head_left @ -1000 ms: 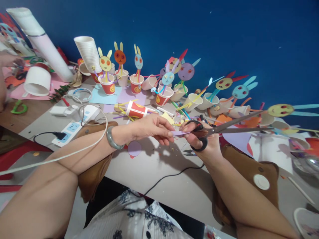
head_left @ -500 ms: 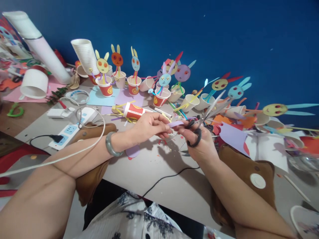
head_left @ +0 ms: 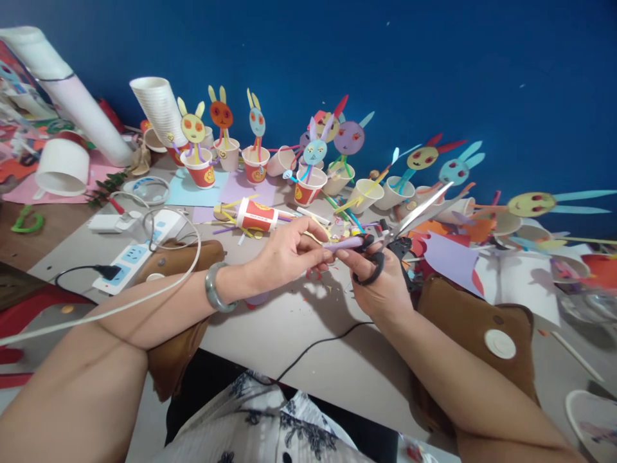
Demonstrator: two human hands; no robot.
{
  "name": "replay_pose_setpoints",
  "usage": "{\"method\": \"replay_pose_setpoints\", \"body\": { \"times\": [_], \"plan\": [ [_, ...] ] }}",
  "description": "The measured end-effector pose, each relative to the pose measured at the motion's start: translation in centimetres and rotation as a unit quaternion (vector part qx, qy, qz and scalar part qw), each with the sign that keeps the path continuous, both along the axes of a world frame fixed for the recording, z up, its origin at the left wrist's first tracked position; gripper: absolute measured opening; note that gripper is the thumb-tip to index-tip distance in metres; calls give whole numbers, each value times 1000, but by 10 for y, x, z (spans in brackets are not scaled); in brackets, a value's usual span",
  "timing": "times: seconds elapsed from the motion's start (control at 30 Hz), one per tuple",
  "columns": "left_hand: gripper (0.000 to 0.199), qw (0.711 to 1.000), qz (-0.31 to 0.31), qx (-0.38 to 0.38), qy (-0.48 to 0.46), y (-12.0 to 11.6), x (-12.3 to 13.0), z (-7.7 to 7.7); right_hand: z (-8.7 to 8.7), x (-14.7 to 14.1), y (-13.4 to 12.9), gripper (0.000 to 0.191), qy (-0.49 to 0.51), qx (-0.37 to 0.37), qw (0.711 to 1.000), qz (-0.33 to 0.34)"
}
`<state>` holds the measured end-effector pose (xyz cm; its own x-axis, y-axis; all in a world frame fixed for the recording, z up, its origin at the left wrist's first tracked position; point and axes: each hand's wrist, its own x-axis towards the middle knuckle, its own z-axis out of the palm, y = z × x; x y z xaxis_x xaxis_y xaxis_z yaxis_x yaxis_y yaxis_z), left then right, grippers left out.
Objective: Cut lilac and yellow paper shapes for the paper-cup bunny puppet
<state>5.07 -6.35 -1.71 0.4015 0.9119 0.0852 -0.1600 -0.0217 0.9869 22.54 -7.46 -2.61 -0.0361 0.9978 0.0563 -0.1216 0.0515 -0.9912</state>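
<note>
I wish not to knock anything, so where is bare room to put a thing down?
Mainly the tabletop between left brown pad and right brown pad, nearer the body than left hand and right hand, but a black cable crosses it. A smaller patch lies left of the power strip. Toward the wall, paper rabbits in cups are crowded.

Those black-handled scissors slant up to the right, silvery blades slightly parted; the slim purple paper strip lies left, by their handles.
</note>
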Motion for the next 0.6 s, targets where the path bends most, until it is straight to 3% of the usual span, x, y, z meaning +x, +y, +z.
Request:
{"method": "replay_pose_setpoints", "body": {
  "times": [0.27, 0.37, 0.47, 0.6],
  "plan": [
    [20, 996, -44, 36, 68, 3, -3, -7, -7, 8, 1, 22, -51, 47, 997, -21],
    [25, 993, -61, 63, 81, 7, -3, -8, -5, 13, 4, 24, -113, 72, 990, -49],
    [33, 991, -64, 89, 76, 10, -3, -7, -1, 18, 5, 20, -191, 98, 976, -36],
    [23, 992, -33, 95, 73, 11, -3, -7, 3, 19, 2, 15, -292, 126, 948, -22]
  ]
}}
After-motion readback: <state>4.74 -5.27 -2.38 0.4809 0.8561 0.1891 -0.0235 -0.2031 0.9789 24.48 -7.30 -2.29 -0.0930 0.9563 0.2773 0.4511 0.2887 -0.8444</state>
